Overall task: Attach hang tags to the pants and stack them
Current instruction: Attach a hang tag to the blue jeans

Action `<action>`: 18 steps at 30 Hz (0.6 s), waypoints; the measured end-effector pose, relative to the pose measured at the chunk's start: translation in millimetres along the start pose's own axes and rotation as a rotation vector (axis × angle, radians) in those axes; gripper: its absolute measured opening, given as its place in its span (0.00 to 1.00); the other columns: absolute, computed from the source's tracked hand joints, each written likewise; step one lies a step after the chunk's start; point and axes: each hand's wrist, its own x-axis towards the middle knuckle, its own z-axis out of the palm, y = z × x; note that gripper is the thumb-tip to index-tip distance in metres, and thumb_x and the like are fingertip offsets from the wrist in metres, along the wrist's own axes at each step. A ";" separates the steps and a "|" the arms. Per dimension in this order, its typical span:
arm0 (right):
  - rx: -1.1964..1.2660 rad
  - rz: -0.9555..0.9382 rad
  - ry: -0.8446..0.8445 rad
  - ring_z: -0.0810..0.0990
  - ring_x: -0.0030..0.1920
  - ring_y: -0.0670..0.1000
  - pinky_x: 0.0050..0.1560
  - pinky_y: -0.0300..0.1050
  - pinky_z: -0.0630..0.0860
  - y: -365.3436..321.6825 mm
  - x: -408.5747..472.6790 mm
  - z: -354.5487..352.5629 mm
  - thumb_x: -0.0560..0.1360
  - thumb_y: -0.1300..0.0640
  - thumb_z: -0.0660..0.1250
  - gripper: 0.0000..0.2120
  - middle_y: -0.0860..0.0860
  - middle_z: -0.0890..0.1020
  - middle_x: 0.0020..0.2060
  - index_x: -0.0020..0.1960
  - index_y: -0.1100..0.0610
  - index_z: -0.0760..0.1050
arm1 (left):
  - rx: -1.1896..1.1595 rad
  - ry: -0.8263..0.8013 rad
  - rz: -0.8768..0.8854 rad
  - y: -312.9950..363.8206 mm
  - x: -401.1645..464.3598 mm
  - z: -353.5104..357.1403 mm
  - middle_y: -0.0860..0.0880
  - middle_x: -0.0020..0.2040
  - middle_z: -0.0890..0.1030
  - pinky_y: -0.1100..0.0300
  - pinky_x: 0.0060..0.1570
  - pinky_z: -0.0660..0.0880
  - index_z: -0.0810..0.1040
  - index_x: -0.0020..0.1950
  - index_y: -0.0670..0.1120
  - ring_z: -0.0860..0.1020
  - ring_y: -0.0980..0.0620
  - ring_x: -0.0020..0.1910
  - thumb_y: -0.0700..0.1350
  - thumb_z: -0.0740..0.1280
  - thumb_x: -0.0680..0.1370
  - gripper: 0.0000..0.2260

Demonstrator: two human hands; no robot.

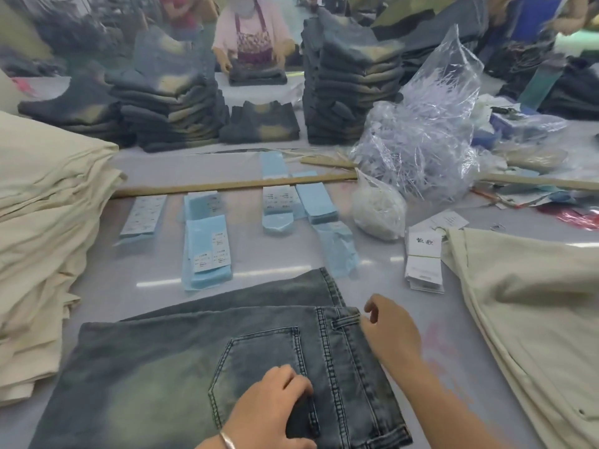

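Grey worktop point(437, 367): your left hand point(272, 406) pins jeans point(168, 367) flat; right hand point(389, 332), fingers curled, pinches belt loop point(345, 321) for tagging.

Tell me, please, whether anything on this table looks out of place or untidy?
Mostly the label packets: one blue packet lies slanted and crumpled beside the neat rows, near the jeans. The clear plastic bag of fasteners sags open in a heap. The left hand and right hand rest on the jeans.
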 end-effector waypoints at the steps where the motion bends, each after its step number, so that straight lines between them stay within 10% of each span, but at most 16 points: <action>1: 0.050 0.041 0.061 0.75 0.41 0.50 0.39 0.44 0.68 5.6 8.4 -8.6 0.75 0.56 0.65 0.02 0.47 0.77 0.40 0.45 0.51 0.72 | 0.044 -0.015 0.004 2.6 6.3 1.3 0.57 0.59 0.64 0.58 0.56 0.69 0.62 0.67 0.63 0.64 0.57 0.61 0.70 0.66 0.66 0.32; 4: 0.000 0.143 -0.042 0.80 0.41 0.53 0.42 0.46 0.76 16.6 26.4 -40.6 0.74 0.54 0.68 0.05 0.49 0.81 0.37 0.41 0.55 0.75 | 0.098 0.008 -0.004 10.6 17.4 2.6 0.57 0.56 0.63 0.57 0.57 0.68 0.60 0.70 0.63 0.64 0.55 0.59 0.67 0.64 0.67 0.32; 8: -0.172 0.177 -0.735 0.83 0.28 0.50 0.30 0.40 0.77 13.6 -7.1 -44.7 0.70 0.39 0.72 0.23 0.53 0.84 0.29 0.41 0.61 0.78 | -0.107 0.071 -0.096 30.1 24.4 2.9 0.60 0.49 0.69 0.61 0.51 0.71 0.71 0.55 0.59 0.70 0.59 0.51 0.67 0.64 0.68 0.21; 11: -0.219 0.001 -0.599 0.75 0.28 0.49 0.29 0.41 0.70 13.1 -43.7 -27.2 0.68 0.47 0.74 0.17 0.48 0.75 0.27 0.35 0.53 0.67 | -0.516 0.089 -0.233 57.4 26.1 4.9 0.57 0.40 0.79 0.61 0.43 0.74 0.74 0.46 0.56 0.74 0.63 0.37 0.73 0.67 0.63 0.24; 14: 0.275 -0.111 -0.447 0.69 0.30 0.44 0.34 0.41 0.65 4.9 -58.2 -22.8 0.73 0.54 0.72 0.12 0.47 0.72 0.27 0.34 0.55 0.72 | -0.665 0.171 -0.298 68.8 24.7 5.5 0.57 0.39 0.81 0.65 0.36 0.72 0.75 0.45 0.55 0.77 0.63 0.36 0.73 0.70 0.59 0.26; 18: 0.600 -0.066 -0.475 0.67 0.26 0.40 0.30 0.32 0.64 -5.2 -72.8 -21.8 0.77 0.59 0.68 0.08 0.45 0.73 0.27 0.39 0.56 0.78 | -0.948 0.211 -0.420 57.7 19.8 -2.7 0.48 0.34 0.80 0.60 0.30 0.75 0.78 0.42 0.45 0.76 0.57 0.27 0.41 0.71 0.73 0.02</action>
